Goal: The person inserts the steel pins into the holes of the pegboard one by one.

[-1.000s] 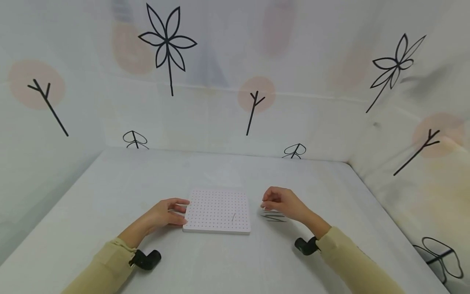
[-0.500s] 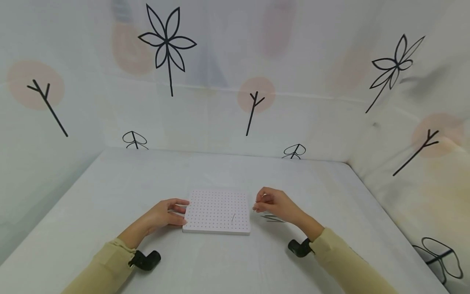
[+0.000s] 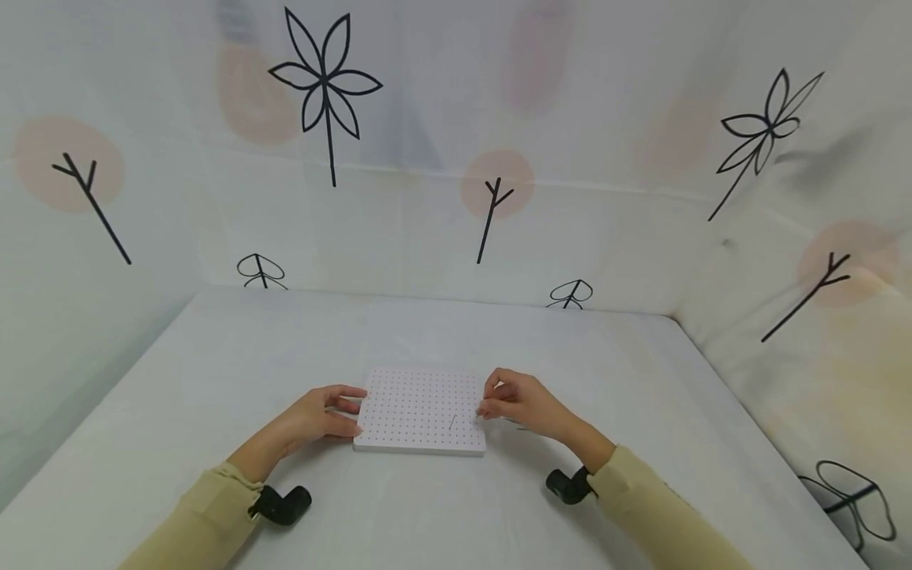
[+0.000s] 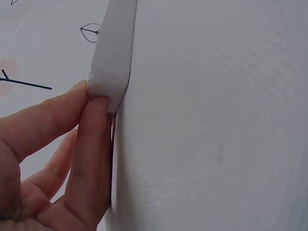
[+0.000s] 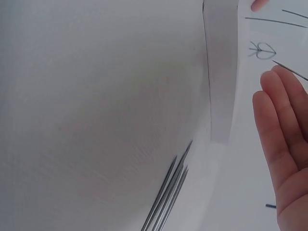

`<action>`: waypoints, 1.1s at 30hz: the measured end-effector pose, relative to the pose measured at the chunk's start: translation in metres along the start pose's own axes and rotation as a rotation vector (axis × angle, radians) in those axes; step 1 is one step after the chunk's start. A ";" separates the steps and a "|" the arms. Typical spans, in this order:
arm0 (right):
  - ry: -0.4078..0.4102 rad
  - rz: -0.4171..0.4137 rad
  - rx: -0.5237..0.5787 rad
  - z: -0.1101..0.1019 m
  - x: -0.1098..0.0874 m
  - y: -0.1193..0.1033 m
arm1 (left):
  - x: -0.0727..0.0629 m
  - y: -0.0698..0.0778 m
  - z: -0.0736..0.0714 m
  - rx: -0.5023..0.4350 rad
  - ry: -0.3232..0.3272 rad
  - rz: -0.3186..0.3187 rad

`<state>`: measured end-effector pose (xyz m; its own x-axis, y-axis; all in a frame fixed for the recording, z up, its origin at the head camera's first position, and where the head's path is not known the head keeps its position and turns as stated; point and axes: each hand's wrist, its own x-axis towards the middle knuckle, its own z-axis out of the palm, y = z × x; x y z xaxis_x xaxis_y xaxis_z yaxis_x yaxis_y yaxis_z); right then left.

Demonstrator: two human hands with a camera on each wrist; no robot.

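A white board (image 3: 420, 404) with rows of small holes lies flat on the table, and one thin metal needle (image 3: 452, 422) stands slightly tilted in its right part. My left hand (image 3: 313, 416) steadies the board's left edge, thumb and fingers touching its side; the left wrist view shows fingertips (image 4: 94, 108) against the board's corner. Over the right edge, my right hand (image 3: 523, 404) pinches another thin needle (image 5: 288, 70), whose pointed end shows in the right wrist view. Its pinching fingertips are cut off there. Several loose needles (image 5: 168, 192) lie beside the board, partly hidden by the right hand in the head view.
The white table (image 3: 427, 514) extends around the board on all sides. Behind it hangs a pale wall cloth (image 3: 413, 229) printed with black plant drawings. Black wrist cameras (image 3: 283, 507) stick out beneath both cuffs.
My right hand has moved left from the loose needles to the board's right edge, carrying one needle. The left hand and the board have stayed in place.
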<state>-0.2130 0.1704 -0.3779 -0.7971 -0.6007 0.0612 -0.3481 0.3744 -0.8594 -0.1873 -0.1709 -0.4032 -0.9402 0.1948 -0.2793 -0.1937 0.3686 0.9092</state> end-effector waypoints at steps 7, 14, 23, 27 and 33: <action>-0.055 -0.003 0.043 0.010 0.006 0.000 | -0.001 -0.002 -0.001 -0.004 -0.006 0.002; -0.083 0.010 -0.012 0.018 0.010 -0.004 | 0.000 -0.002 0.000 -0.008 -0.010 0.004; -0.081 -0.001 -0.085 0.021 0.013 -0.012 | 0.001 0.000 0.000 -0.001 0.001 -0.001; -0.081 -0.012 -0.088 0.022 0.016 -0.005 | 0.001 0.001 -0.001 0.001 -0.002 -0.004; -0.088 -0.025 -0.092 0.022 0.020 0.001 | 0.001 0.002 -0.001 -0.003 -0.004 -0.009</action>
<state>-0.2183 0.1430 -0.3886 -0.7430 -0.6684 0.0339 -0.4143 0.4196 -0.8076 -0.1887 -0.1713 -0.4011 -0.9374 0.1947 -0.2886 -0.2030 0.3678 0.9075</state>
